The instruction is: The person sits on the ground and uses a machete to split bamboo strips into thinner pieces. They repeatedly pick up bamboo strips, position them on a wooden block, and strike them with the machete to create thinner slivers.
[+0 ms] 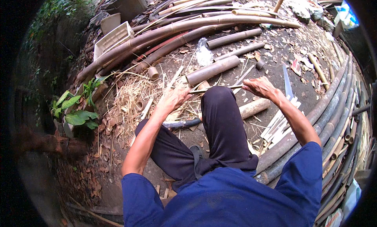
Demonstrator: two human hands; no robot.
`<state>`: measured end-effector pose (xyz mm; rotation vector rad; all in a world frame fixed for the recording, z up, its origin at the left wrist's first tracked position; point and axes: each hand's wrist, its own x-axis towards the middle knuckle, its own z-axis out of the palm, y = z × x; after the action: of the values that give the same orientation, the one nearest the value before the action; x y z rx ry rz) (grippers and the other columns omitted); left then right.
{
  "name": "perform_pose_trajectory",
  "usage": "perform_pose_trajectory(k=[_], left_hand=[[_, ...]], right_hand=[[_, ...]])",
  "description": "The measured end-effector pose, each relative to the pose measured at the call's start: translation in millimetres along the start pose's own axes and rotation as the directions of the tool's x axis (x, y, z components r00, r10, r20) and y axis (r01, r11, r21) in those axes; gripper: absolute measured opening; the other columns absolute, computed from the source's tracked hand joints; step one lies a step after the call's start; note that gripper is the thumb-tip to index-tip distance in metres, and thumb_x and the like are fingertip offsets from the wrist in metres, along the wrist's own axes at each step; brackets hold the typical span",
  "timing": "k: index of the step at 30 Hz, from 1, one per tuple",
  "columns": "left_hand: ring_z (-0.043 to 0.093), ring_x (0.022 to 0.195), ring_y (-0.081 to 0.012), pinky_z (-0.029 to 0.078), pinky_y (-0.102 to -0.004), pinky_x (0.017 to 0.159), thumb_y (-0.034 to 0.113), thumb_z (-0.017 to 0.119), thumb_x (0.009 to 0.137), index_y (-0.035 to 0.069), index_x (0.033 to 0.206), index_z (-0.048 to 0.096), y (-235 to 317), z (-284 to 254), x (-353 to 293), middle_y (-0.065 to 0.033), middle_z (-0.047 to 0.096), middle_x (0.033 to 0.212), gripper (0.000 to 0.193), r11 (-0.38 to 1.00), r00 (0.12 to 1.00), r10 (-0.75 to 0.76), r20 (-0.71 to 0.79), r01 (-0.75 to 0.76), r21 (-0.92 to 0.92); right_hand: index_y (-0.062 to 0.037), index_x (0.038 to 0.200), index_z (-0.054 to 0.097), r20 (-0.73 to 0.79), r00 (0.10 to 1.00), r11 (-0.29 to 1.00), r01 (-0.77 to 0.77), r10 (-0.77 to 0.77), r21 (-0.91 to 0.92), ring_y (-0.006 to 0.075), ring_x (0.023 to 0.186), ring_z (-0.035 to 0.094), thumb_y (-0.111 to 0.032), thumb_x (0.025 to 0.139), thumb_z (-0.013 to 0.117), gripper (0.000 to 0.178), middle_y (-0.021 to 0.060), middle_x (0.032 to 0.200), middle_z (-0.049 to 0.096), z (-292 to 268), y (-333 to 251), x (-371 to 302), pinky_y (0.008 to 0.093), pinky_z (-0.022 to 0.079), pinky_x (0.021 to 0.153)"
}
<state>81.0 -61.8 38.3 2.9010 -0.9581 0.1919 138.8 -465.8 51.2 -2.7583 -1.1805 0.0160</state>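
- Left hand (175,98) and right hand (260,88), fingers clamped on a thin strip (235,87) above one knee (218,95).
- Pale slats (277,123) appear already split; long poles (329,95) lie whole.

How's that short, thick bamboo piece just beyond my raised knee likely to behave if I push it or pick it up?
The bamboo piece would probably roll if pushed, being round-sided, though the littered ground might stop it. It looks stiff, lying straight. It may feel light for its size if it's hollow like the cut ring nearby.
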Motion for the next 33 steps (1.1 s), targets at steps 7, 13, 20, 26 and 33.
perform_pose_trajectory(k=[7,13,20,26,33], left_hand=[[0.063,0.083,-0.0396,0.049,-0.0512,0.067,0.037,0.047,0.099,0.010,0.115,0.054,-3,15,-2,-0.0230,0.063,0.089,0.033,0.969,0.985,-0.167,0.041,0.172,-0.180],[0.063,0.073,-0.0436,0.050,-0.0515,0.062,0.039,0.049,0.098,0.004,0.101,0.056,29,14,-12,-0.0247,0.062,0.074,0.036,0.925,0.936,-0.347,0.061,0.352,-0.141],[0.066,0.075,-0.0446,0.053,-0.0533,0.064,0.041,0.047,0.098,0.001,0.096,0.059,69,18,-24,-0.0255,0.064,0.077,0.041,0.855,0.852,-0.519,-0.064,0.518,-0.041],[0.064,0.078,-0.0402,0.050,-0.0529,0.070,0.039,0.048,0.097,0.004,0.100,0.060,81,30,-24,-0.0185,0.065,0.081,0.037,0.805,0.805,-0.592,0.030,0.593,-0.013],[0.062,0.099,-0.0385,0.047,-0.0491,0.087,0.036,0.051,0.097,0.006,0.112,0.059,17,5,1,-0.0209,0.065,0.105,0.034,0.938,0.947,-0.318,0.047,0.322,-0.128]], right_hand=[[-0.0126,0.089,0.052,-0.046,0.999,1.000,0.000,-0.001,-0.024,0.0395,0.060,0.062,-0.043,0.099,0.045,0.033,0.0171,0.061,0.059,5,12,7,0.0511,0.046,0.052],[-0.0137,0.092,0.054,-0.060,0.979,0.980,-0.194,0.192,-0.031,0.0400,0.063,0.064,-0.044,0.099,0.044,0.033,0.0181,0.066,0.063,18,-13,-1,0.0502,0.049,0.053],[-0.0149,0.094,0.058,-0.066,0.816,0.818,-0.573,0.575,0.049,0.0426,0.069,0.066,-0.044,0.098,0.045,0.032,0.0235,0.070,0.064,24,-86,-19,0.0538,0.050,0.057],[-0.0118,0.083,0.061,-0.193,0.755,0.776,-0.627,0.627,0.068,0.0396,0.068,0.067,-0.042,0.098,0.045,0.037,0.0203,0.068,0.065,38,-105,-25,0.0532,0.051,0.059],[-0.0108,0.086,0.058,-0.200,0.967,0.987,-0.150,0.158,0.057,0.0386,0.064,0.064,-0.042,0.098,0.047,0.035,0.0144,0.065,0.061,33,-16,-16,0.0479,0.048,0.050]])
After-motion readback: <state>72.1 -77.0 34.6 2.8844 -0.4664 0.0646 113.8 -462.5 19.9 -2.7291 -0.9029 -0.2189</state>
